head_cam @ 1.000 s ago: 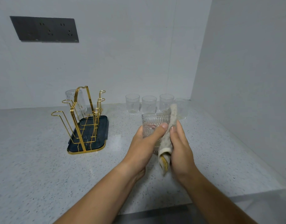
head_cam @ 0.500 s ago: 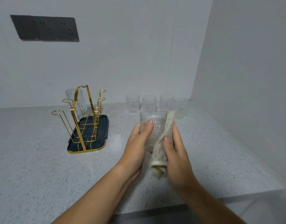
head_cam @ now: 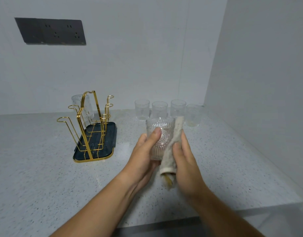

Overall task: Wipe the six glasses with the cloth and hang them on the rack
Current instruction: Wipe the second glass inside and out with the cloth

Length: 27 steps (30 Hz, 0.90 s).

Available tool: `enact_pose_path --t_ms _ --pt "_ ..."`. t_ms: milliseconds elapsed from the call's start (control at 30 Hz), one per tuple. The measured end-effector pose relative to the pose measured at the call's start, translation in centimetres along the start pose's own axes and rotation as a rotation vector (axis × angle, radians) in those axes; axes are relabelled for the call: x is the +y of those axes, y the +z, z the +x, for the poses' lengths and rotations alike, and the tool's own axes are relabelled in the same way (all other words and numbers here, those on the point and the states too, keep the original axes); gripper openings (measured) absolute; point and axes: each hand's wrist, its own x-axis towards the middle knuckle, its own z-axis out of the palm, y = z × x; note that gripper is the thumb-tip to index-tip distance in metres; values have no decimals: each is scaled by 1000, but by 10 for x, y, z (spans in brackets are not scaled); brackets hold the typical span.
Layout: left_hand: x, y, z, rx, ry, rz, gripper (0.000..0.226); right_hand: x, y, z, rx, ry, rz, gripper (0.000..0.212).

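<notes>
While the left hand (head_cam: pixel 144 156) grips a ribbed glass (head_cam: pixel 162 137) upright above the speckled counter (head_cam: pixel 44 168), its thumb laid across the near face beside a round embossed medallion, the right hand (head_cam: pixel 185 161) holds a beige cloth (head_cam: pixel 173 147) against the glass's right side. The right thumb pins the cloth to the glass wall and the fingers reach up behind it, so the two hands are close together with only glass and cloth between them. The cloth runs from the rim down past the base. Its lower end hangs out below the right palm, where a yellow strip shows. That strip may be a sewn tag or an edging, but it is too small and folded to read.

Beyond the hands, near the back wall, four more glasses stand upright in a row. The first glass (head_cam: pixel 142 109) and second glass (head_cam: pixel 159 110) stand beyond the left thumb. The third glass (head_cam: pixel 178 107) stands behind the top of the cloth, and the fourth glass (head_cam: pixel 193 115) is just beyond the right fingertips.

Well apart to the left of the left hand, a gold wire rack (head_cam: pixel 89 127) stands on a dark tray (head_cam: pixel 111 134) with a gold rim. A hung glass (head_cam: pixel 82 106) sits mouth down on one of the rack's far hooks, behind the tall handle loop. High on the wall, beyond and left of both hands, a dark socket panel (head_cam: pixel 51 31) shows several sets of pin holes on its face.
</notes>
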Motion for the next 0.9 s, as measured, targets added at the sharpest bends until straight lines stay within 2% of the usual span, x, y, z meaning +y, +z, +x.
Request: enact_pose_path --t_ms 67,133,367,600,667,800,900 --pt "-3 2 -3 -74 -26 33 63 -8 -7 13 65 14 16 46" --pt "-1 8 -5 -92 -16 77 59 -13 -7 17 76 28 28 47" --pt "6 10 2 111 79 59 93 8 10 -16 -13 -72 -18 56" --pt "3 14 -3 36 221 247 64 1 3 -3 -6 -70 -27 59" --pt "0 11 -1 20 244 260 62 3 6 -7 -16 -79 -58 58" --pt "-5 6 -1 -7 168 160 59 -7 3 -1 3 -41 -43 58" --pt "-5 5 -3 -112 54 101 53 -23 -6 15 102 6 -3 50"
